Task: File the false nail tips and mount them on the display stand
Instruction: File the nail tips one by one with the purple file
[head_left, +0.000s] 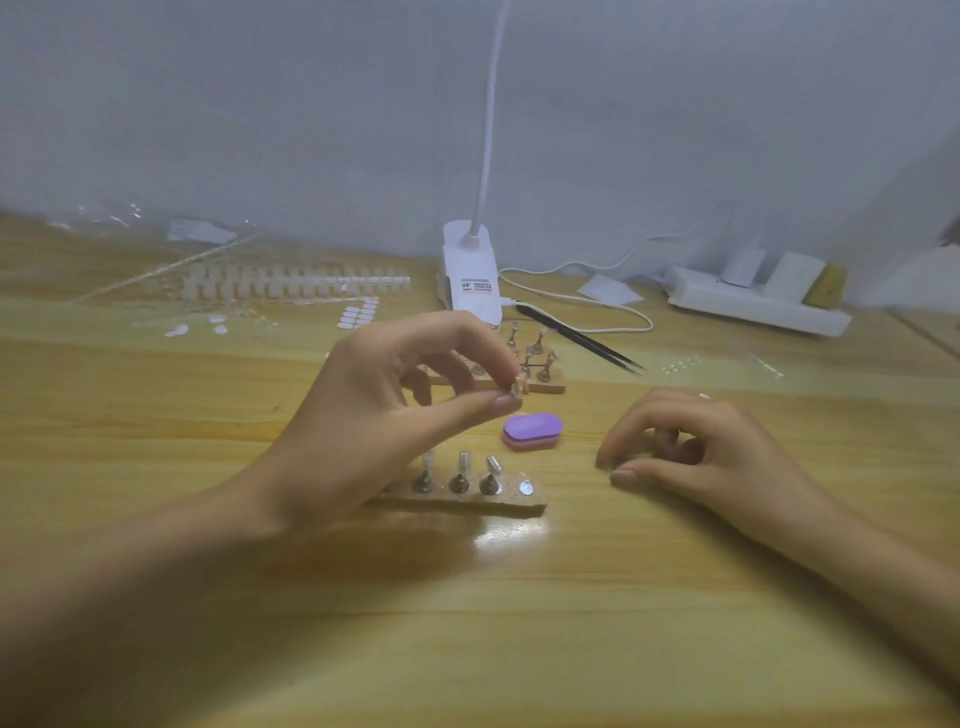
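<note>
- Lying nearest on the wooden table (519, 623), a display stand (467, 501) carries three small cone holders, each topped with a clear nail tip (464, 460), and one bare metal disc at its right end.
- The left hand (374, 410) is raised above that stand; thumb and forefinger are closed in a pinch on a small holder with a nail tip (518, 387), the other fingers curled loosely.
- The right hand (691, 452) rests on the table to the right, fingers curled inward with thumb and forefinger nearly meeting; whether anything sits between them cannot be told.
- Between the hands, just beyond the near stand, sits a purple-and-pink buffer block (532, 431).
- Behind the left fingertips a second stand (540, 382) holds several more upright holders.
- Black tweezers (582, 340) lie to its right.
- Farther back stands a white clip lamp (470, 270); its label is too blurred to read.
- At far left lie rows of clear nail tips (296, 283) and small white adhesive tabs (358, 314); at far right, a white power strip (753, 304).
</note>
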